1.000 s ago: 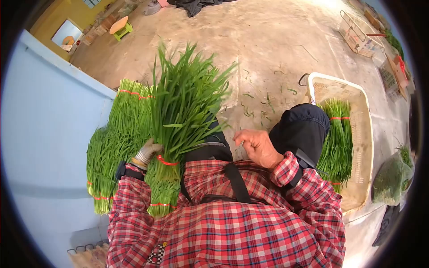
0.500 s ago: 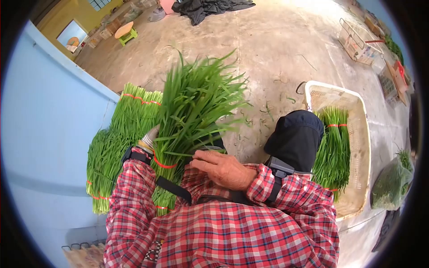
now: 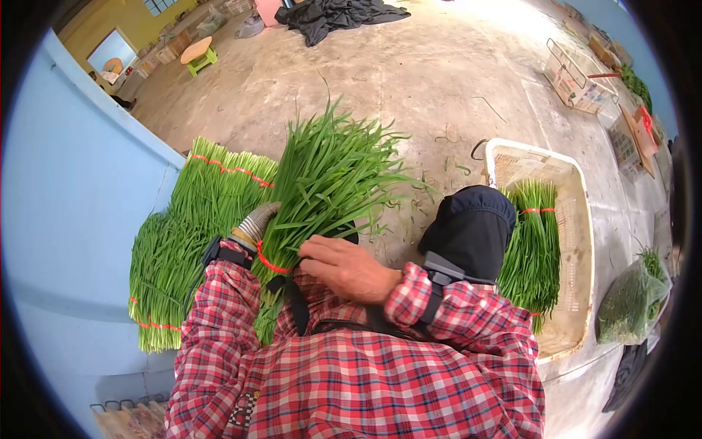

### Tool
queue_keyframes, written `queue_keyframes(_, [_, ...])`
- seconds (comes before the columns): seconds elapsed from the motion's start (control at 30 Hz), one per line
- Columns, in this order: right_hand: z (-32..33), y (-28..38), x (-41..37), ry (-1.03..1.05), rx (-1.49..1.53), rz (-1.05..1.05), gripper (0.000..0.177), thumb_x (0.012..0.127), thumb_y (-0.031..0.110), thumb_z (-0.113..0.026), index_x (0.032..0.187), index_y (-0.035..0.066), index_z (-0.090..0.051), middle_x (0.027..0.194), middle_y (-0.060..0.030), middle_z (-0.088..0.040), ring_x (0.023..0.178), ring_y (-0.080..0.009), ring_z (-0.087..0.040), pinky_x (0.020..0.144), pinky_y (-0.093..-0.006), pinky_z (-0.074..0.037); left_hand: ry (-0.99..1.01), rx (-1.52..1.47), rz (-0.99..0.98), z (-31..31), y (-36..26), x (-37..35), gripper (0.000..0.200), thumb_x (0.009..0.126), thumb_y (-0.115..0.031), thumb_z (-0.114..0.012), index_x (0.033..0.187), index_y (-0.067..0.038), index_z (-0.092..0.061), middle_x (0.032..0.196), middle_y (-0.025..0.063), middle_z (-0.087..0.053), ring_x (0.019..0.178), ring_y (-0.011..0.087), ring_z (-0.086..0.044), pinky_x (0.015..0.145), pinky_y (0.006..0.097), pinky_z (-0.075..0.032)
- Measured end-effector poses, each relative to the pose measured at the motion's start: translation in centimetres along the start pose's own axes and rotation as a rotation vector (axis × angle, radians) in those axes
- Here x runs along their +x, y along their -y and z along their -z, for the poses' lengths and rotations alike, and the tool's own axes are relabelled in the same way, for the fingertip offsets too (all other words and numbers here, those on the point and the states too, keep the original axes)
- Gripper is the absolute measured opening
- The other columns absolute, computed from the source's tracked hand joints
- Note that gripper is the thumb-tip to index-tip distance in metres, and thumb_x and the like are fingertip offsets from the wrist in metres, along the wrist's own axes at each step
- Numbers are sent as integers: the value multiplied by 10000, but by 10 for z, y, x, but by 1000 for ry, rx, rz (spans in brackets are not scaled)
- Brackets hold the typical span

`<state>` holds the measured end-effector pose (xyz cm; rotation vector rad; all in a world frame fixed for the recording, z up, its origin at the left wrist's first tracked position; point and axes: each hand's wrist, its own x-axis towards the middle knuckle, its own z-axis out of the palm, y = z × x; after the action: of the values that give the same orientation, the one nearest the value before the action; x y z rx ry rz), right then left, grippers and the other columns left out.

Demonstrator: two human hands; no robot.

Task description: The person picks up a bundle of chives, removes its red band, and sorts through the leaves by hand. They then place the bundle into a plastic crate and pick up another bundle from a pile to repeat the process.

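A bunch of green Chinese chives [image 3: 329,172], tied with a red band [image 3: 269,260] near its lower end, is tilted across my lap with its leaves fanned away from me. My left hand [image 3: 257,219], in a grey and tan glove, is closed round the left side of this bunch. Against its lower right side, just beside the band, is my bare right hand [image 3: 347,269]. Its fingers are bent and together; whatever lies in them is hidden. Left of me, several tied bunches of chives [image 3: 190,234] lie stacked along the blue wall.
On my right, a white plastic crate [image 3: 578,293] holds more banded chives [image 3: 532,241]. Beyond it stand a clear bag of greens [image 3: 632,300] and another crate [image 3: 578,80]. Leaf scraps lie on the concrete floor [image 3: 446,95]. A small stool [image 3: 199,55] and black sheeting [image 3: 336,18] are farther off.
The held bunch has turned slightly, its leaves leaning lower and more to the right. My right hand has shifted a little left along it. The whole view has moved slightly.
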<state>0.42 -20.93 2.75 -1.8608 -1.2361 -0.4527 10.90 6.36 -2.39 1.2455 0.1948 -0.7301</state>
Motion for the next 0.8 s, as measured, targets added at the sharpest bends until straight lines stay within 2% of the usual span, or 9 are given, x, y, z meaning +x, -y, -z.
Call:
queue_keyframes(0.1, [-21, -13, -5, 71, -57, -48, 316, 769, 108, -606, 1073, 36, -556, 1225, -127, -508, 1201, -304, -480, 963, -390, -427, -54, 201, -102, 29, 10, 18, 338, 927, -259, -555, 1146, -13, -628, 1038, 106, -690, 851, 181, -655, 795, 326, -537])
queue_keyframes(0.2, [-10, -13, -4, -72, 12, -151, 333, 751, 45, -605, 1081, 39, -558, 1113, -146, -557, 1087, -325, -536, 892, -397, -470, -95, 1174, -270, 102, 27, 53, 352, 911, -118, -439, 1244, -74, -544, 1245, 252, -561, 1147, 442, -521, 993, 424, -437])
queue_keyframes(0.3, [5, -40, -6, -294, 39, -390, 306, 782, 0, -588, 1085, 33, -564, 947, -168, -594, 911, -362, -582, 785, -420, -497, -85, 1581, -389, 91, 22, 45, 332, 916, -126, -442, 1223, -71, -555, 1211, 243, -579, 1130, 436, -531, 982, 427, -442])
queue_keyframes(0.33, [14, -51, -2, -307, -8, -429, 248, 827, 68, -618, 1068, 26, -575, 903, -162, -601, 828, -364, -594, 725, -437, -488, -102, 1740, -610, 82, 22, 32, 325, 915, -133, -443, 1211, -62, -559, 1163, 264, -585, 1092, 435, -547, 952, 424, -459])
queue_keyframes(0.5, [19, -64, 27, -144, -103, -645, 300, 816, 218, -683, 1028, 27, -590, 785, -130, -614, 714, -331, -607, 624, -409, -467, -192, 1695, -372, 19, -8, 4, 329, 904, -113, -455, 1205, -46, -568, 1233, 273, -556, 1166, 419, -515, 990, 429, -433])
queue_keyframes(0.57, [15, -64, 31, -4, -232, -693, 272, 814, 226, -686, 995, 40, -604, 733, -128, -620, 704, -330, -615, 621, -430, -467, -368, 1365, -138, 5, -13, 3, 360, 924, -168, -470, 1248, -29, -545, 1278, 293, -523, 1211, 416, -490, 1023, 411, -412])
queue_keyframes(0.6, [10, -69, 27, -2, -229, -693, 272, 814, 226, -686, 995, 40, -604, 733, -128, -620, 704, -330, -615, 621, -430, -467, -369, 1364, -135, 7, -12, 6, 360, 924, -168, -470, 1248, -29, -545, 1278, 293, -523, 1211, 416, -490, 1023, 411, -412])
queue_keyframes(0.67, [-1, -81, 20, -71, -213, -660, 181, 814, 207, -685, 915, 70, -624, 738, -141, -639, 723, -360, -628, 624, -466, -477, -517, 1203, -165, 15, -9, 11, 643, 892, -415, -582, 1333, 39, -468, 1304, 284, -524, 1168, 364, -555, 998, 371, -427])
queue_keyframes(0.8, [-2, -85, -9, -136, 56, -649, 105, 837, 117, -664, 807, 19, -642, 642, -122, -632, 530, -235, -608, 529, -333, -482, -604, 906, -458, -16, -7, -7, 565, 910, -334, -592, 1285, 72, -474, 1245, 276, -562, 1177, 351, -544, 1001, 373, -414])
